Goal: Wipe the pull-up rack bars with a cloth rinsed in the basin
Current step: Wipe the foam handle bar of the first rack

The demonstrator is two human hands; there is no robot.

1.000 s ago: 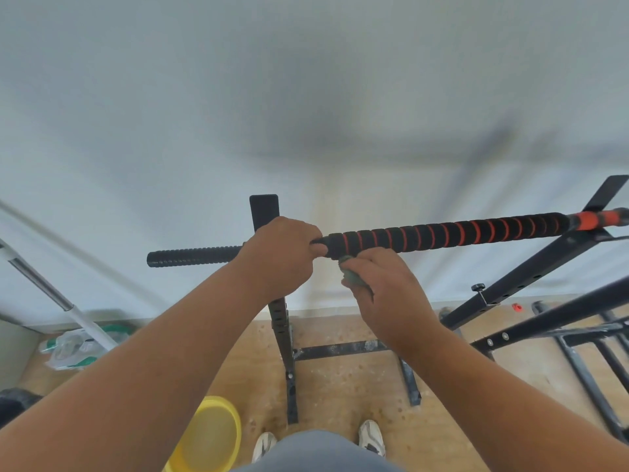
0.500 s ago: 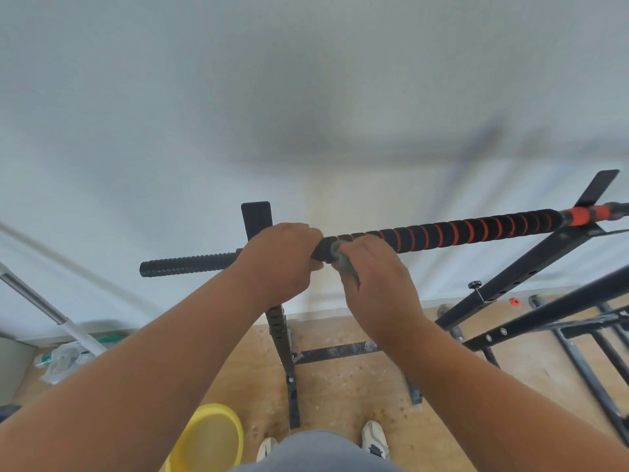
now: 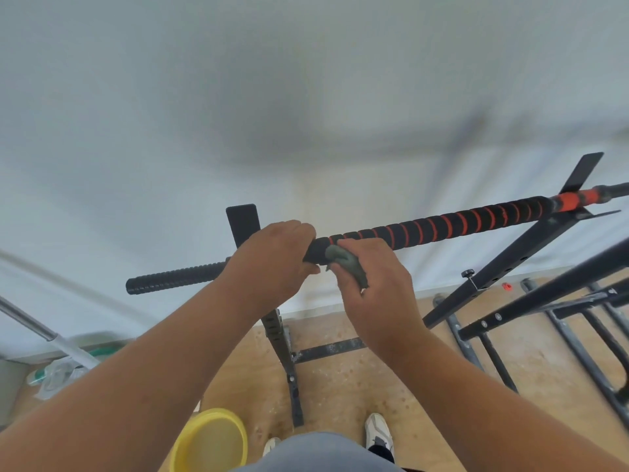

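At the bar: right hand (image 3: 374,284) pinches a grey-green cloth (image 3: 347,265) and presses it to the near side of the pull-up bar (image 3: 442,226), where the black-and-orange foam begins.
Left hand: left hand (image 3: 272,260) is wrapped round the same bar just left of the cloth, fingers curled over the top, apparently to steady it; the two hands are almost touching.
Axis: the bar runs left to right, rising slightly toward the right; its ribbed black end (image 3: 173,281) sticks out left of the left hand.
Coming move: most of the foam sleeve lies to the right of the cloth, so the wipe would likely travel rightward along the bar's length, and the right hand is the nearer one.
Rack: black uprights and lower rails (image 3: 531,287) stand below and to the right.
Basin: a yellow basin (image 3: 211,441) sits on the floor by the left foot, well below the hands; what is in it cannot be made out.
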